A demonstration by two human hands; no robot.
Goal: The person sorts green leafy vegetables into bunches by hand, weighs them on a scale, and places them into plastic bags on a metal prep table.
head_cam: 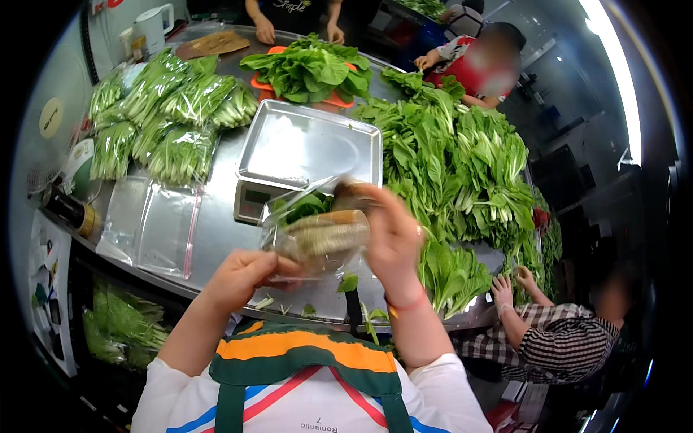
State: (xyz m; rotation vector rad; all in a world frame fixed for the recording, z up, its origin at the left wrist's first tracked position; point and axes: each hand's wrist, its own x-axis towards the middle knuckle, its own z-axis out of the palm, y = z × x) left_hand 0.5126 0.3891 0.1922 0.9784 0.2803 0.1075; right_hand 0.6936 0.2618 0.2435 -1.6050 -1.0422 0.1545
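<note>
A clear plastic bag [276,238] is held tilted between my hands, above the front of the steel table. Dark green leaves [311,207] show inside it. My left hand [252,276] pinches the bag's near edge. My right hand [395,238] curls around the other side, blurred by motion. A tan, roughly cylindrical thing [331,233] shows at the bag beside my right palm; blur hides what it is. Just beyond stands a scale [252,201] topped by a shallow metal tray [308,143].
Bagged greens [181,154] are piled at left, near flat plastic bags [149,227] and a dark bottle [67,208]. Loose leafy greens [433,157] cover the right side. An orange basket [262,82] holds more leaves. Co-workers' hands [265,30] [502,289] are at the table's edges.
</note>
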